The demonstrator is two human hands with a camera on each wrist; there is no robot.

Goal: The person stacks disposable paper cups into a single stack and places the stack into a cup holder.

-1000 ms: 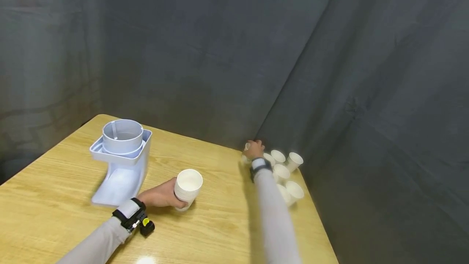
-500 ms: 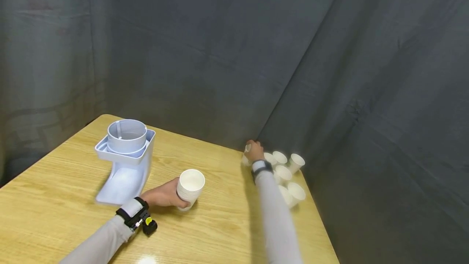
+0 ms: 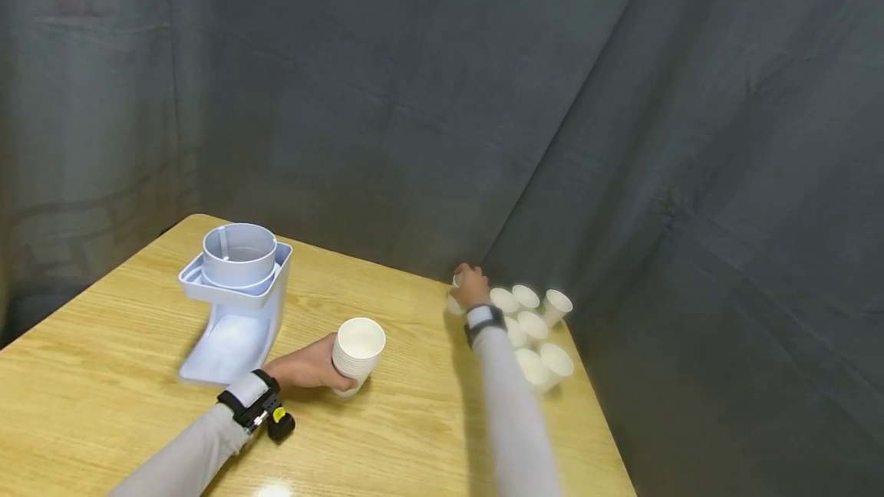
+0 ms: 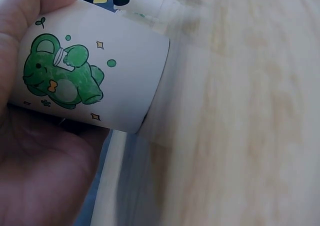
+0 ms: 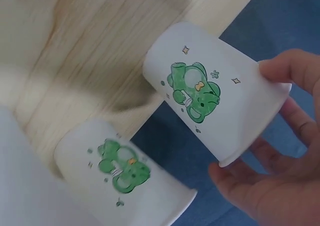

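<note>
Dark grey curtains [image 3: 387, 98] hang behind and to the right of a wood-topped bench [image 3: 414, 405], which has a pale plastic stand [image 3: 228, 351] with a round tub [image 3: 238, 271] on top over on its left side. Near the middle of the bench, the left hand [image 3: 311, 363] has its grip wrapped around a stack of white cups [image 3: 357, 366], held mouths up; whether the stack's base touches the wood is hard to tell. Far off by the back edge, the right hand [image 3: 472, 287] pinches a single cup [image 5: 200, 86], printed with a green bear, close to its rim between thumb and fingers. Just beside that one stands another printed cup [image 5: 125, 173], part of a loose cluster of cups [image 3: 532, 324] toward the right edge. The step in hand appears to be handling one cup at the end of this group, though setting down and picking up look alike here. Either way, the next move seems to call for a light touch: keep the cup upright, clear its neighbour, and stay inside the bench edge.
</note>
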